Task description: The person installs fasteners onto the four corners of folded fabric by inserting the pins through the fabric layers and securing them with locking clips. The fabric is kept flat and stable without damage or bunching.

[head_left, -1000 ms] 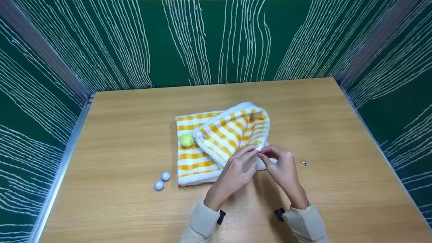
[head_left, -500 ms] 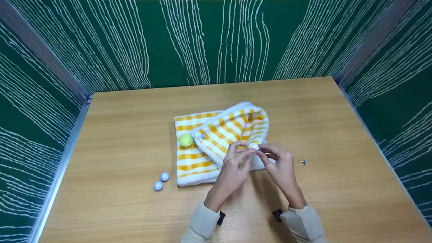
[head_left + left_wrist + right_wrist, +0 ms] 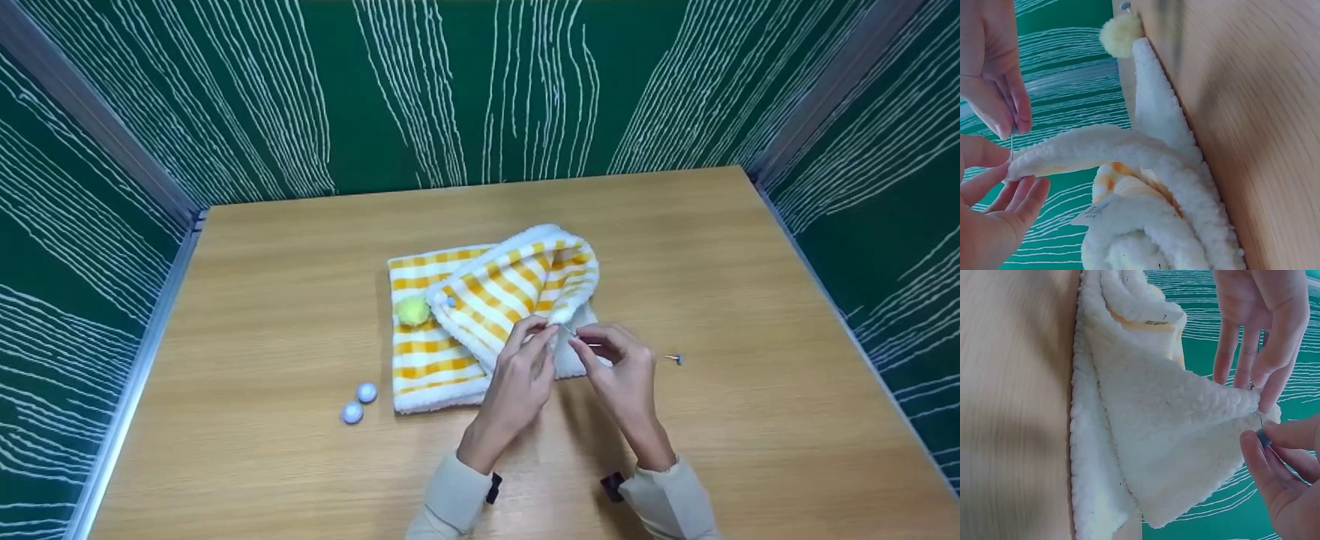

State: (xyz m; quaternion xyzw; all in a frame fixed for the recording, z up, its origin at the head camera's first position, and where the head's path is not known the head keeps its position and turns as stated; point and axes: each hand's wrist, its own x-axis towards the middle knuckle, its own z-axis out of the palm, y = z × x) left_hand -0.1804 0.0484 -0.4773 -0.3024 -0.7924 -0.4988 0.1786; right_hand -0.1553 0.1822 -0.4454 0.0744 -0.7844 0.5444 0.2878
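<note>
A yellow-and-white checked fleece cloth (image 3: 491, 292) with fluffy white edges lies on the table, one layer folded over. My left hand (image 3: 516, 379) pinches its raised edge between thumb and fingers. Just to the right, my right hand (image 3: 628, 379) holds a pin by its blue-grey head (image 3: 1264, 437) between thumb and fingertips. The thin metal shaft (image 3: 1012, 147) points at the pinched fleece, its tip right at the cloth beside the left fingertips. A yellow-green pom-pom (image 3: 412, 310) shows at the cloth's left, close to a small blue-grey pin head (image 3: 450, 302) at the folded corner.
Another pin (image 3: 675, 359) with a blue-grey head lies on the wooden table (image 3: 750, 285), right of the hands. Two pale blue balls (image 3: 352, 412) rest left of the cloth. Green walls (image 3: 480, 90) with white wavy lines enclose the table's back and sides.
The left hand's fingers have drawn slightly left and together on the fleece edge. The right hand has drawn slightly away from it, and the pin's shaft now shows between the hands.
</note>
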